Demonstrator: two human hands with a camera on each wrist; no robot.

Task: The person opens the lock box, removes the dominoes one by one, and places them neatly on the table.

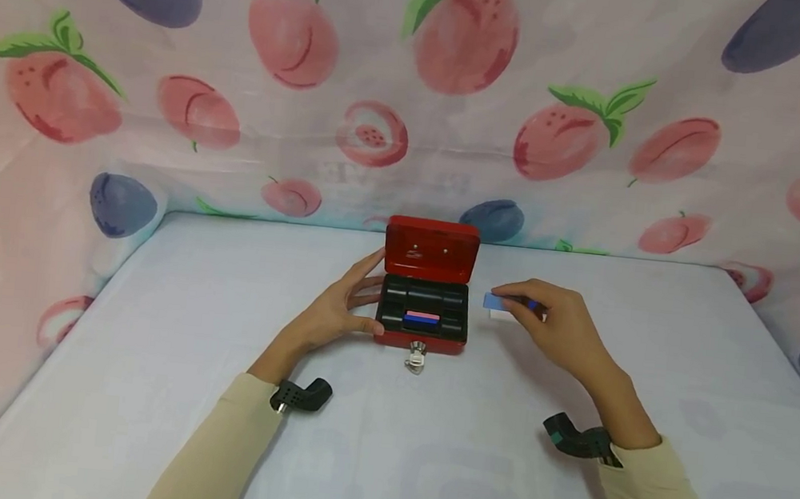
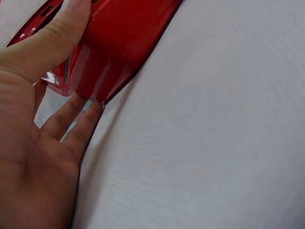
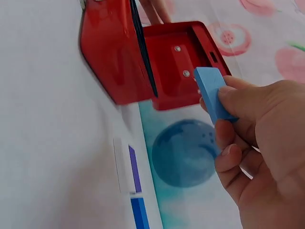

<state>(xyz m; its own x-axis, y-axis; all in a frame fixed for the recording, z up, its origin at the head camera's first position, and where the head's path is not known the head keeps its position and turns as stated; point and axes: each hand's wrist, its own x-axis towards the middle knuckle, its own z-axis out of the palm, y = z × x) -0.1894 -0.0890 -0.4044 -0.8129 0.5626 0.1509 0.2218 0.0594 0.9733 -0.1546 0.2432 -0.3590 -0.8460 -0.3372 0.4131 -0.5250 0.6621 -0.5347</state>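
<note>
A small red cash box (image 1: 420, 343) stands with its lid (image 1: 431, 250) up, a black compartment tray (image 1: 432, 294) inside. In the tray's front middle compartment lie a pink block (image 1: 422, 315) and a dark blue block (image 1: 420, 320). My left hand (image 1: 331, 311) rests against the box's left side, its fingers fairly straight and the thumb at the front corner. To the right of the box, my right hand (image 1: 554, 320) pinches a flat light blue block (image 3: 210, 93) between thumb and fingers, above the table.
Below the right hand, a white block (image 3: 123, 164), a purple block (image 3: 135, 169) and a blue block (image 3: 140, 213) are on the white-covered table (image 1: 380, 456). Keys (image 1: 416, 358) hang from the box's front lock. A fruit-patterned cloth (image 1: 382, 55) rises behind the table.
</note>
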